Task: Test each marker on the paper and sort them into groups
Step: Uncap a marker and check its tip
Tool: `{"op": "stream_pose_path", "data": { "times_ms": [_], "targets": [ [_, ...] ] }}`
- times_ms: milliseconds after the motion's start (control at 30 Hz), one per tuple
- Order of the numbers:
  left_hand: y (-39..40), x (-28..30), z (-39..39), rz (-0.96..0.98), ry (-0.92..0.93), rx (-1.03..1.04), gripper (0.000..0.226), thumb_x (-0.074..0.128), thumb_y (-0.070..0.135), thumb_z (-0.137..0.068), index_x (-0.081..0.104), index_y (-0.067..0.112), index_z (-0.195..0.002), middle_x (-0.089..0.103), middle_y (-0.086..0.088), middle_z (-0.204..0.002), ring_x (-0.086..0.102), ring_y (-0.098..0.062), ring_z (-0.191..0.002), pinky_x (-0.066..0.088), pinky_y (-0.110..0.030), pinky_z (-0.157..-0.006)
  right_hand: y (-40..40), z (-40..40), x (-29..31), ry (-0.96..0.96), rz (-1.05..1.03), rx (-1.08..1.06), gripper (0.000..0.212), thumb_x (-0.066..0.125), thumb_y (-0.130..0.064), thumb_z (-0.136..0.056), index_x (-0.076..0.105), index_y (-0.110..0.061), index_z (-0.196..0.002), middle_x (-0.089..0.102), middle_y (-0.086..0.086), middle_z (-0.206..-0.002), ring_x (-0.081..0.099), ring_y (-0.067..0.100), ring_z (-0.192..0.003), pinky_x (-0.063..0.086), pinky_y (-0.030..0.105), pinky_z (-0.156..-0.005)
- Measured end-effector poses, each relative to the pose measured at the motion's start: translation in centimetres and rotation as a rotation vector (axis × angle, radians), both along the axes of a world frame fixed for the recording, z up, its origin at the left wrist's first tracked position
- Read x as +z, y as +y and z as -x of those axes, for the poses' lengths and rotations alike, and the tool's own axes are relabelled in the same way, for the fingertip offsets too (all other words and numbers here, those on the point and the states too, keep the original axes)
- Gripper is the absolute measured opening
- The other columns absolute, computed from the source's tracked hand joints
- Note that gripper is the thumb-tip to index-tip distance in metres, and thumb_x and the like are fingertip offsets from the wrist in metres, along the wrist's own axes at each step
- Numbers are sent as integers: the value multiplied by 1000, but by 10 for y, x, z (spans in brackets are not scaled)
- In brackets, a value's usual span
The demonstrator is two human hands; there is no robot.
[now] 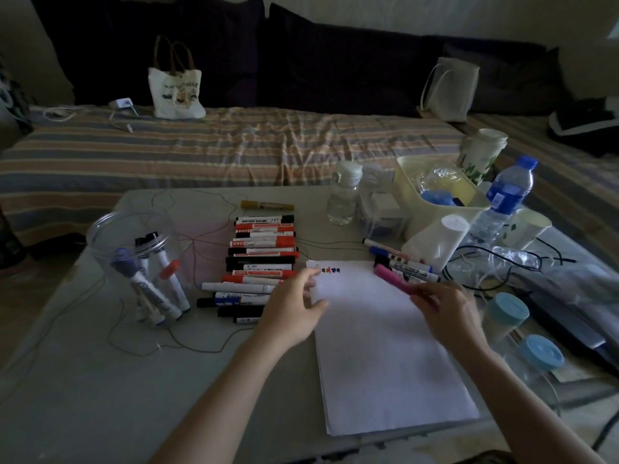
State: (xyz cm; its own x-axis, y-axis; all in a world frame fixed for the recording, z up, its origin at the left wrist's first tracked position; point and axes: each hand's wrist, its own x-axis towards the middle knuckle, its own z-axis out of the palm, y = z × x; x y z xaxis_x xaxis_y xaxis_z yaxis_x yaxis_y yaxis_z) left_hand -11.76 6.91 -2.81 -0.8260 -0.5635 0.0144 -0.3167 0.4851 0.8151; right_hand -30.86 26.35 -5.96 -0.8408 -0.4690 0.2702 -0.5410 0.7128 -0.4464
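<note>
A white paper sheet (385, 356) lies on the table with several small coloured test marks (330, 270) at its top left corner. My right hand (449, 313) holds a pink marker (393, 279) over the paper's upper right edge. My left hand (294, 306) rests with relaxed fingers on the paper's left edge, holding nothing. A row of red, black and blue markers (261, 259) lies to the left of the paper. A few more markers (405, 262) lie at the paper's top right. A clear jar (134, 249) further left holds several markers.
A yellow marker (268, 205) lies behind the row. At the back right stand a cream bin (415, 192), a blue-capped water bottle (502, 202), a clear bottle (345, 195), paper cups and a white roll (435, 242). Blue-lidded jars (522, 326) and cables crowd the right side.
</note>
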Motion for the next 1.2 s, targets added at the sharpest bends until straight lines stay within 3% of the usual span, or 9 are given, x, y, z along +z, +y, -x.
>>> {"op": "stream_pose_path", "data": {
  "times_ms": [67, 133, 300, 433, 500, 633, 733, 967, 1200],
  "targets": [
    [-9, -1, -9, 249, -42, 47, 38, 68, 21, -87, 57, 25, -123, 57, 6, -119, 52, -8, -108, 42, -20, -86, 8, 12, -5, -29, -21, -113, 25, 75, -28, -84, 76, -26, -108, 64, 13, -106, 52, 38, -101, 46, 46, -82],
    [-17, -4, -18, 403, -68, 79, 33, 71, 19, -84, 62, 24, -116, 56, 5, -115, 50, -12, -108, 42, -22, -88, 10, 17, -9, -37, -89, -123, 24, 73, -29, -86, 75, -27, -109, 62, 13, -110, 47, 38, -107, 41, 42, -78],
    [-28, -13, -32, 528, -206, 81, 39, 75, 18, -80, 63, 23, -116, 54, 5, -119, 47, -16, -115, 44, -28, -93, -5, 18, -11, -3, -139, -106, 28, 72, -29, -87, 73, -23, -114, 61, 12, -107, 48, 33, -104, 50, 42, -75],
    [-30, -16, -34, 553, -186, 82, 37, 75, 22, -81, 63, 24, -116, 55, 7, -120, 49, -13, -114, 46, -26, -90, -6, 18, -11, -28, -142, -109, 29, 72, -28, -86, 73, -23, -114, 63, 12, -109, 51, 34, -104, 46, 39, -79],
    [-28, -13, -29, 425, -54, 103, 34, 75, 27, -81, 65, 22, -113, 58, 8, -114, 54, -10, -106, 47, -24, -87, -9, 15, -8, 4, -117, -9, 29, 75, -32, -82, 75, -23, -109, 68, 9, -108, 54, 34, -102, 40, 37, -82],
    [-15, 8, -17, -198, 172, 141, 33, 71, 37, -84, 65, 27, -114, 67, 12, -102, 64, -2, -94, 53, -19, -82, -30, -20, 18, 105, 91, 340, 25, 77, -26, -80, 74, -25, -104, 68, -12, -95, 64, 16, -89, 52, 43, -81],
    [-7, 16, -13, -474, 253, 177, 19, 70, 31, -86, 70, 21, -103, 74, 5, -91, 70, -12, -88, 55, -24, -82, -43, -45, 33, 219, 175, 471, 25, 79, -19, -79, 74, -19, -103, 70, -8, -91, 64, 13, -84, 54, 41, -80],
    [-2, 16, -12, -582, 355, 248, 11, 71, 15, -85, 72, 15, -96, 75, 1, -87, 72, -12, -81, 57, -22, -77, -39, -53, 34, 249, 143, 536, 26, 75, -24, -81, 73, -20, -106, 69, -9, -94, 62, 13, -87, 54, 42, -80],
    [2, 15, -14, -617, 369, 259, 12, 71, 6, -83, 73, 10, -94, 74, 2, -84, 72, -6, -75, 51, -11, -65, -38, -55, 34, 275, 123, 585, 30, 64, -30, -84, 74, -13, -107, 69, -4, -96, 62, 16, -88, 56, 32, -79]
  ]
}}
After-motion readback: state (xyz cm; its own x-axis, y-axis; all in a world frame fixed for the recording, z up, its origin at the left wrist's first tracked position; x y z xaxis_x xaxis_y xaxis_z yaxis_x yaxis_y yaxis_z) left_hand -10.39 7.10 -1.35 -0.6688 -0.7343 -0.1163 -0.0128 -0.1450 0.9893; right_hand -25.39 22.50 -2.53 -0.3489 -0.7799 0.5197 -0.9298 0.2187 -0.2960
